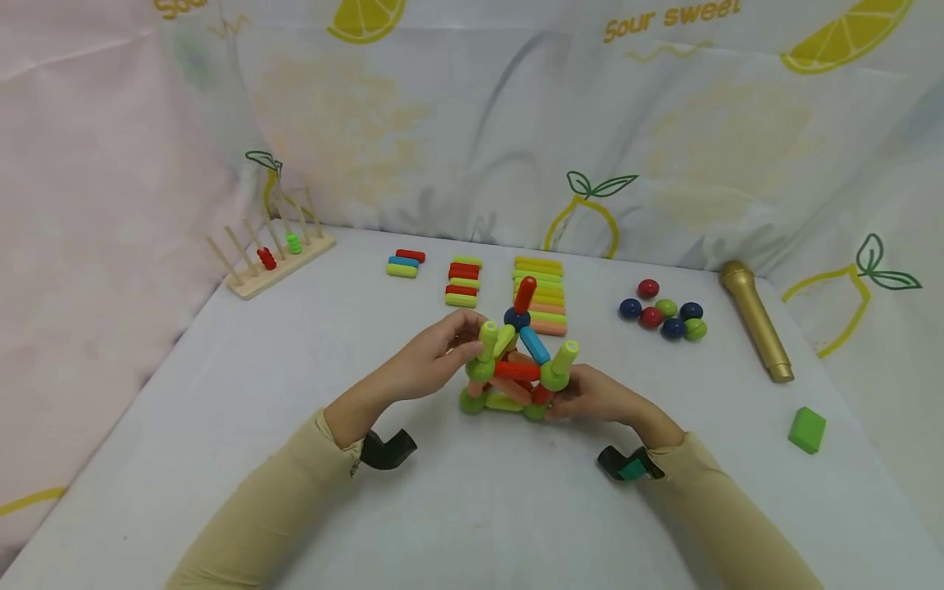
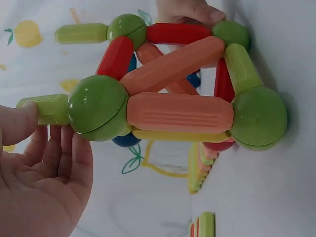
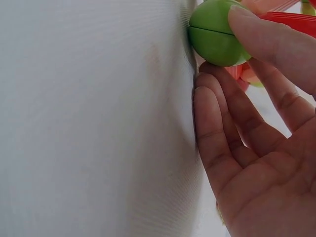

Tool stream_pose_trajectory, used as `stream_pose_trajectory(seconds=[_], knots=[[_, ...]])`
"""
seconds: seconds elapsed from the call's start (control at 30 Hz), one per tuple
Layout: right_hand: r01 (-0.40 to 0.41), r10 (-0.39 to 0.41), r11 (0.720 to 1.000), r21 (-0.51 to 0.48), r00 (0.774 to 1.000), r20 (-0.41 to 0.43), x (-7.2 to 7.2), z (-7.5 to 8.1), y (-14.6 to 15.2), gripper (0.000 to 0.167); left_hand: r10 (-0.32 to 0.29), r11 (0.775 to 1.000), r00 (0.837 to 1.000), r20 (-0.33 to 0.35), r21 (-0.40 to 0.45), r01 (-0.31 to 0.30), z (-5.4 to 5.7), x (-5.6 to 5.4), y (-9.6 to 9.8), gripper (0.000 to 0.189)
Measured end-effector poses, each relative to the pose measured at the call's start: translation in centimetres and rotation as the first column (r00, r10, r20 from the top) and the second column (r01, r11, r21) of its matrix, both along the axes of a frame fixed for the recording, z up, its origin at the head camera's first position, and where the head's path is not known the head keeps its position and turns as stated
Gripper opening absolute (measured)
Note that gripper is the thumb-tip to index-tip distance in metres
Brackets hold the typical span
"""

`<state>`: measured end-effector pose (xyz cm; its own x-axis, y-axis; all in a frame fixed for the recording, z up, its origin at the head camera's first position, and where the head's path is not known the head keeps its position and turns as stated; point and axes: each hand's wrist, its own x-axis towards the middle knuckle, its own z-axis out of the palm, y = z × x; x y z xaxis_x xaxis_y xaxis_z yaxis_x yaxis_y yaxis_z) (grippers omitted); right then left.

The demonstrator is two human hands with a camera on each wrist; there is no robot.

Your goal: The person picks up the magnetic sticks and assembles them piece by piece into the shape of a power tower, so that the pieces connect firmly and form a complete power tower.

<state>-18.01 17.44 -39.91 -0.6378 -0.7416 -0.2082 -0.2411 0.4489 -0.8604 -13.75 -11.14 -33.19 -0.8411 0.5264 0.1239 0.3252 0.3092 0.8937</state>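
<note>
A structure of coloured magnetic-looking rods and balls stands on the white table, with a red crossbar rod [image 1: 518,371] in front and a dark blue ball [image 1: 517,319] with an upright red rod at its top. My left hand [image 1: 428,356] pinches the light green rod [image 2: 52,109] that sticks up from the upper left green ball [image 2: 98,107]. Low on the other side, my right hand [image 1: 601,397] holds the bottom right green ball [image 3: 215,37] between thumb and fingers, its lower fingers against the table. The structure's far side is partly hidden.
Behind the structure lie rows of loose rods [image 1: 538,274] and smaller stacks [image 1: 463,283]. Several loose balls [image 1: 652,317] and a gold microphone [image 1: 758,324] sit to the right, near a green block [image 1: 807,430]. A wooden peg rack [image 1: 283,266] stands far left.
</note>
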Motion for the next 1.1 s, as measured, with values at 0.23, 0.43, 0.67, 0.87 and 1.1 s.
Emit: stream_pose_trajectory(seconds=[0.23,0.43,0.67,0.87,1.1], knots=[[0.154,-0.145,0.987,0.039,0.974,-0.176,-1.9,1.1,2.3,0.032,0.012,1.000,1.000,0.007,-0.019,-0.012,-1.3,-0.1,0.1,0.036],[0.602,-0.569,0.797,-0.053,0.719,-0.400,-5.9,2.2,6.1,0.035,0.033,0.999,0.997,0.068,0.020,-0.034,-2.2,0.2,0.1,0.039],[0.636,-0.468,0.753,0.167,0.697,-0.544,-8.5,2.1,8.2,0.038,0.071,0.996,0.992,0.109,0.047,-0.076,-2.6,0.5,0.3,0.044],[0.652,-0.519,0.751,0.107,0.683,-0.514,-8.2,2.2,7.8,0.037,0.095,0.994,0.988,0.122,0.036,-0.100,-2.8,0.4,0.3,0.038],[0.547,-0.612,0.786,-0.289,0.755,-0.236,-4.9,6.5,2.1,0.044,0.126,0.992,0.987,0.096,0.017,-0.128,-2.8,0.4,0.2,0.027]])
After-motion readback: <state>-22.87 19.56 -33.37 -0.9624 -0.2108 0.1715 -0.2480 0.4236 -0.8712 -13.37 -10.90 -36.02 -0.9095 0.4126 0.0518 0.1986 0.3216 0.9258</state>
